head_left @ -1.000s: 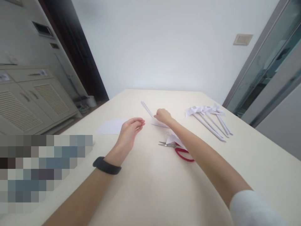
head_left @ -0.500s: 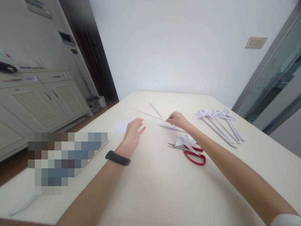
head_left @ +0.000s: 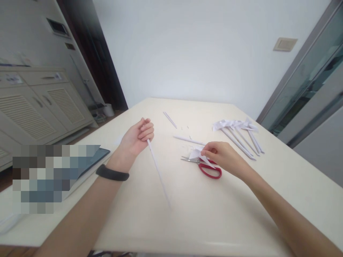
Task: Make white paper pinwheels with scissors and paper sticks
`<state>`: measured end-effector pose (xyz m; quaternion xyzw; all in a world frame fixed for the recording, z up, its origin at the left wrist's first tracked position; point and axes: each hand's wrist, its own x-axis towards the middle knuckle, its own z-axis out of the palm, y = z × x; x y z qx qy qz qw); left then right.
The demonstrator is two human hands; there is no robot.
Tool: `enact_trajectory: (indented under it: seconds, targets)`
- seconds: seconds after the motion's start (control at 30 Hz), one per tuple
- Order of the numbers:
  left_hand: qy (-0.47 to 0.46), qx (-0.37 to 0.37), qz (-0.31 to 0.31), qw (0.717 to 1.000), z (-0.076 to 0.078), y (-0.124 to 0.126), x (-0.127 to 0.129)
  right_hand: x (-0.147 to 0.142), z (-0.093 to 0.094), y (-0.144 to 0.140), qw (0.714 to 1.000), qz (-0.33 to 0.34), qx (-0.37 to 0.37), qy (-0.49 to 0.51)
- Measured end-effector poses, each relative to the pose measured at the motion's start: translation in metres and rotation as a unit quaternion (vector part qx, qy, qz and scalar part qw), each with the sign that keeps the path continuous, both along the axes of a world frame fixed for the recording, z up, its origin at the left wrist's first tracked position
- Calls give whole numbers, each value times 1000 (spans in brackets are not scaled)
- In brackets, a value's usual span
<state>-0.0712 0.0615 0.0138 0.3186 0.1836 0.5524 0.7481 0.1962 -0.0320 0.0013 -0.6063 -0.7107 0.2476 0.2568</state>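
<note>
My left hand [head_left: 138,137] is closed around one end of a thin white paper stick [head_left: 158,170], whose free end slants down toward the table's front. On the right, my right hand [head_left: 222,157] pinches a piece of cut white paper [head_left: 196,153]. That paper lies over a pair of red-handled scissors [head_left: 211,171], their blades pointing left. Just behind, a thicker rolled paper tube [head_left: 189,139] rests on the table, its right end hidden by my right hand.
Several paper tubes with frilled white tops [head_left: 238,137] lie at the right of the table [head_left: 187,221]. Two thin paper sticks [head_left: 170,120] lie at the back, near small paper scraps [head_left: 188,127]. A tablet-like device [head_left: 100,154], partly pixelated, stands at the left.
The thin stick has passed from my right hand to my left, which has closed on it. My right hand has come nearer, down to the cut paper over the scissors.
</note>
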Motion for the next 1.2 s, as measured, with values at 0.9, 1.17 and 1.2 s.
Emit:
enact_trajectory:
  seconds: [0.9, 1.17, 1.2]
  targets:
    - [322, 149, -173, 919, -22, -34, 53, 16, -46, 32, 984, -31, 124, -128]
    - [290, 82, -177, 937, -28, -38, 58, 26, -41, 28, 987, -73, 141, -34]
    - [290, 78, -179, 937, -29, -38, 59, 27, -39, 27, 986, -84, 141, 5]
